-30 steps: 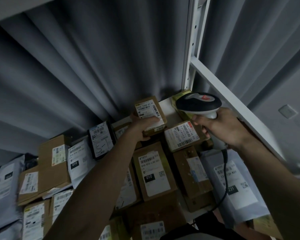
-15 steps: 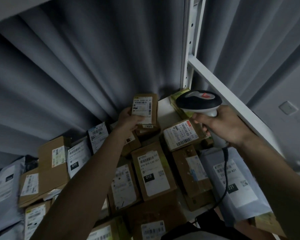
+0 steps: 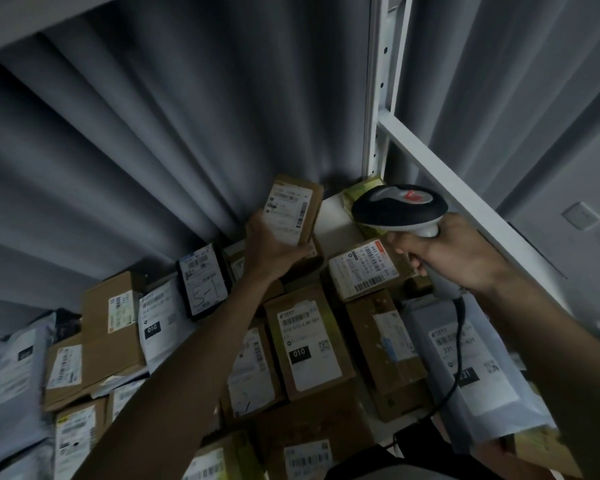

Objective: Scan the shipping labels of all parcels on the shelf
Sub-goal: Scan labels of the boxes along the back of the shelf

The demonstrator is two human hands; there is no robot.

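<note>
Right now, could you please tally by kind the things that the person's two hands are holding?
cardboard parcel: 1, in the left hand
barcode scanner: 1, in the right hand
Total: 2

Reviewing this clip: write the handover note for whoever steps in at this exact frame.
Left hand holds a small brown box upright, label facing the camera. Right hand grips the corded scanner, its head just right of that box. The other parcels lie labels-up on the shelf. Which are already scanned cannot be told. Left: scan the held box, then the others.
</note>
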